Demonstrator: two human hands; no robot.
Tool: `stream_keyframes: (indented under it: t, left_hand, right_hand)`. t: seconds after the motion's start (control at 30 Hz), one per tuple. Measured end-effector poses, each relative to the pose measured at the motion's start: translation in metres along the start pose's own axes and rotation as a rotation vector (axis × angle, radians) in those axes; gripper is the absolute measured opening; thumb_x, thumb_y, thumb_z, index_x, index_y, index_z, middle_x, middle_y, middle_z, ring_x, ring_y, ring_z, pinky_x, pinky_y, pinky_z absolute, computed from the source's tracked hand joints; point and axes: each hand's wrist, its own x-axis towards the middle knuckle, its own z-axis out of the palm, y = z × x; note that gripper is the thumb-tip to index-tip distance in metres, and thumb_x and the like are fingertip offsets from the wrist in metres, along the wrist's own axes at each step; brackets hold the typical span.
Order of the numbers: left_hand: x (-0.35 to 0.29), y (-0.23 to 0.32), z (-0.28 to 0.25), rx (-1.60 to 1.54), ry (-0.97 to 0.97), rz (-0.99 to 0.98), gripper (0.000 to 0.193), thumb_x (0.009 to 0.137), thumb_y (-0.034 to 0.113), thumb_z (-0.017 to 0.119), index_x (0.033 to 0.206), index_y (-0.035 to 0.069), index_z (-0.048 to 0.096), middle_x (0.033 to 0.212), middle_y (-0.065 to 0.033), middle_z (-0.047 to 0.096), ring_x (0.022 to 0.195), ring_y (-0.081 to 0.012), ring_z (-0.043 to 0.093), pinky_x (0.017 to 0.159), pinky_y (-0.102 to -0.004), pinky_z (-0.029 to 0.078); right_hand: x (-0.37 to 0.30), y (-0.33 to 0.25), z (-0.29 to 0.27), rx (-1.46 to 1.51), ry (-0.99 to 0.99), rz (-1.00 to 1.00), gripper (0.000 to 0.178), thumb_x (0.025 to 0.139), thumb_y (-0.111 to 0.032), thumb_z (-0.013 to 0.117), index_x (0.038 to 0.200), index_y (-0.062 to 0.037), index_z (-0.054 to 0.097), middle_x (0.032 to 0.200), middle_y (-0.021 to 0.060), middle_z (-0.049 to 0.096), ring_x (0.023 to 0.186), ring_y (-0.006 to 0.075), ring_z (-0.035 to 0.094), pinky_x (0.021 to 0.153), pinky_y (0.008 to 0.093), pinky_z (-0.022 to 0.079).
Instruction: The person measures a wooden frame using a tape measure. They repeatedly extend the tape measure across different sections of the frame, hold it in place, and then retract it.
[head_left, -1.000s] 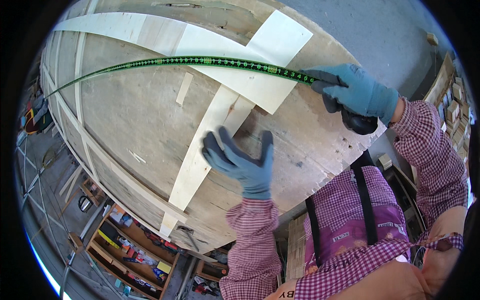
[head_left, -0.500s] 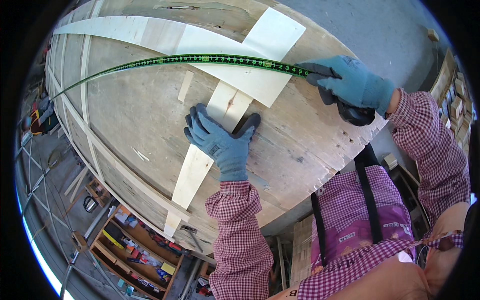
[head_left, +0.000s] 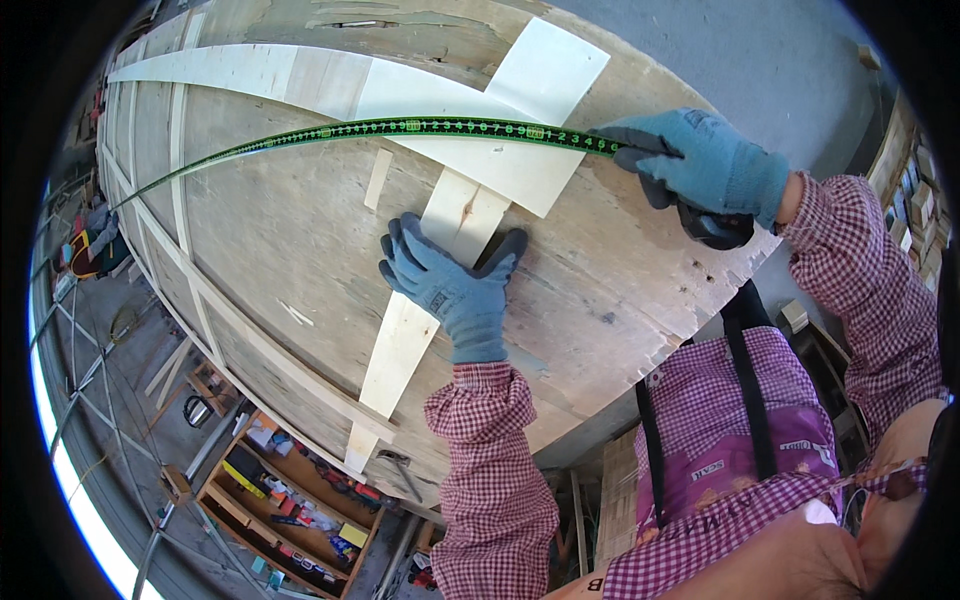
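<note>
My right hand (head_left: 705, 165), in a blue work glove with dark fingertips, is closed around a black tape measure (head_left: 718, 228). Its black-and-green blade (head_left: 465, 128) runs out to the far left, bowing above a large plywood panel (head_left: 590, 310). My gloved left hand (head_left: 460, 295) lies flat, fingers and thumb spread, across a narrow pale wood strip (head_left: 398, 345). The strip's upper part meets a wider pale board (head_left: 500, 160) that the blade crosses. A square-ended pale piece (head_left: 548, 68) joins that board at the top, and a small loose stick (head_left: 378, 178) lies just left of the strip.
Long wooden battens (head_left: 285, 360) cross the panel's left part. Below its edge stands a wooden tray (head_left: 225, 505) of tools and small items. Cut wood blocks (head_left: 922, 205) are stacked at far right. Another person (head_left: 92, 245) is at the far left.
The whole view has shifted slightly, so the panel's lower left side and the tray sit a little farther right. Both hands keep their places, and the blade stays extended.
</note>
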Motion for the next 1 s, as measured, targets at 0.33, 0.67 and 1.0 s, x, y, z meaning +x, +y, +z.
stream_keyframes:
  t: [0.33,0.67,1.0]
  left_hand:
    - [0.0003,0.0028,-0.0007,-0.023,-0.002,-0.04,0.109,0.053,0.049,0.086,0.135,0.002,0.032,0.135,-0.0218,0.038,0.127,-0.0387,0.034,0.11,-0.054,0.019]
    - [-0.0004,0.0034,-0.002,-0.047,-0.024,-0.111,0.105,0.055,0.047,0.086,0.134,0.002,0.034,0.131,-0.0214,0.039,0.119,-0.0383,0.037,0.103,-0.0537,0.03]
    - [0.0,0.0054,-0.0032,-0.074,-0.02,-0.143,0.105,0.055,0.048,0.087,0.134,0.003,0.035,0.128,-0.0219,0.039,0.117,-0.037,0.039,0.098,-0.0524,0.036]
  right_hand:
    - [0.0013,-0.0003,-0.0003,-0.054,0.003,-0.013,0.034,0.097,-0.025,0.046,0.126,-0.0117,0.058,0.079,0.0072,0.068,0.062,0.0138,0.063,0.063,0.0302,0.055]
    - [0.0015,-0.0014,0.0004,-0.058,-0.01,0.012,0.035,0.097,-0.021,0.044,0.129,-0.0145,0.056,0.077,0.0065,0.067,0.06,0.013,0.062,0.063,0.031,0.055]
    - [0.0,-0.0015,0.001,-0.037,0.0,-0.015,0.035,0.097,-0.022,0.044,0.128,-0.0136,0.057,0.077,0.0071,0.067,0.06,0.0134,0.062,0.062,0.0305,0.055]
